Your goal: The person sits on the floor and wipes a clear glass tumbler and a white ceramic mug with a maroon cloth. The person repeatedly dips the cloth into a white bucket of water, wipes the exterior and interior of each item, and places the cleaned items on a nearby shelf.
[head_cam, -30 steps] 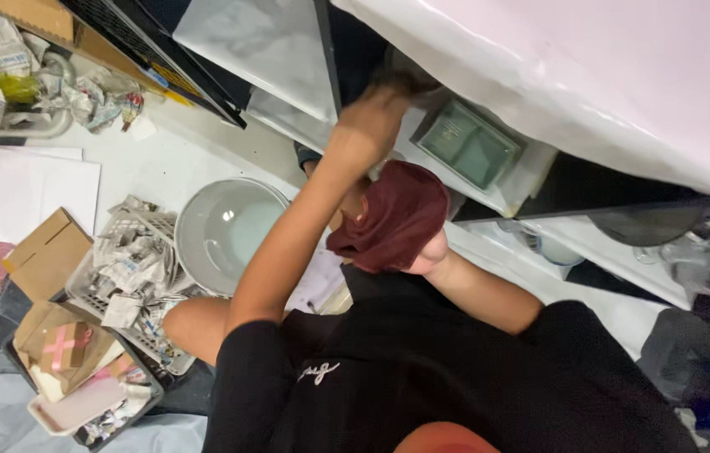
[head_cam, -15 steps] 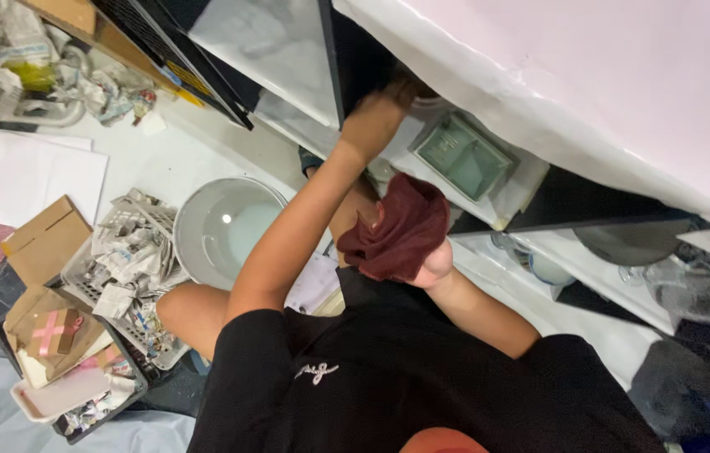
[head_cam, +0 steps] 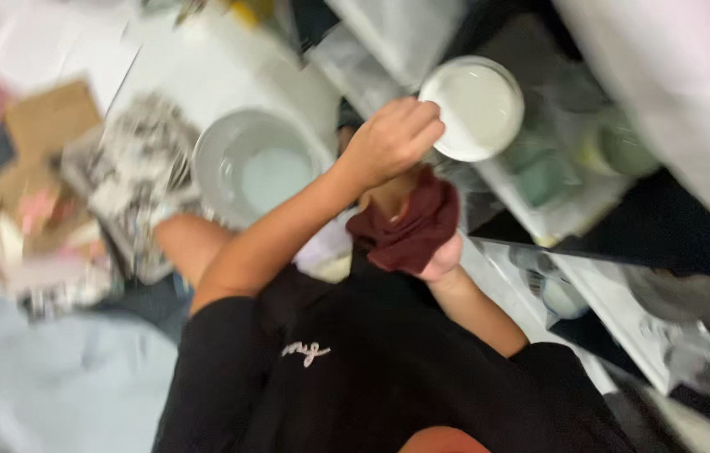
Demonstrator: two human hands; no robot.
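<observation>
head view, blurred by motion. the left hand (head_cam: 388,138) is raised at the centre of the frame, fingers curled closed around the rim of a round white plate (head_cam: 472,107); the plate sits at about 2 o'clock from that hand, touching its fingertips, and its pale face is turned toward the camera. the right hand (head_cam: 439,256) lies lower, at about 5 o'clock from the left hand, clenched on a dark red cloth (head_cam: 409,226) that bunches over the fingers; the cloth is between the two hands, just below the left one. plate and cloth are apart. at 9 o'clock from the left hand, a large pale bowl (head_cam: 258,168) stands on the floor, and further out at 9 o'clock lies crumpled newspaper (head_cam: 128,184) beside a cardboard box (head_cam: 44,122). at 3 o'clock from the plate, greenish dishes (head_cam: 615,147) sit on a shelf (head_cam: 540,201), too blurred to tell apart. a black shirt (head_cam: 372,369) fills the lower frame.
</observation>
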